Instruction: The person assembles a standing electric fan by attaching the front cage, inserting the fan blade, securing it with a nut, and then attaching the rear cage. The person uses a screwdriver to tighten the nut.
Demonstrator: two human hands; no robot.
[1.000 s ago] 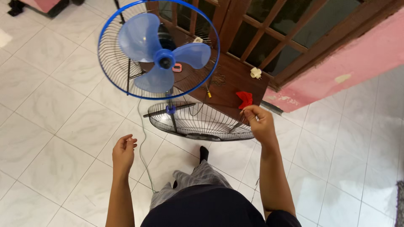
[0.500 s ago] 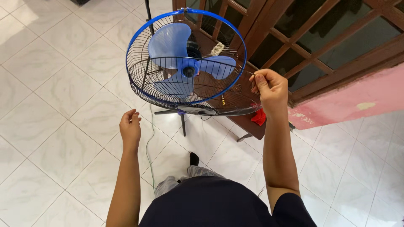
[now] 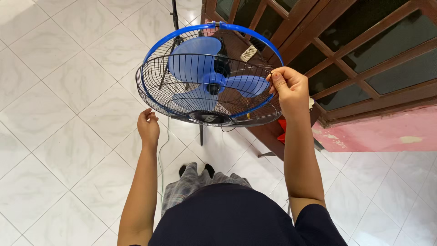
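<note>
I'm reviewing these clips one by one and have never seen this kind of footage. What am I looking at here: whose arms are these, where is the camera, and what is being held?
There is no machine here. The one picture comes from a camera on a person's head, looking down, so the two bare arms are that person's own.

The right hand pinches the wire rim of a loose front grille, holding it up against a standing fan with a blue ring and blue blades. The left hand is at the grille's lower left edge, fingers curled; I cannot tell whether it touches.

Below is a white tiled floor with a thin cord trailing across it. Behind the fan, a dark wooden table carries a red item, beside a wooden window frame and a pink wall.
</note>
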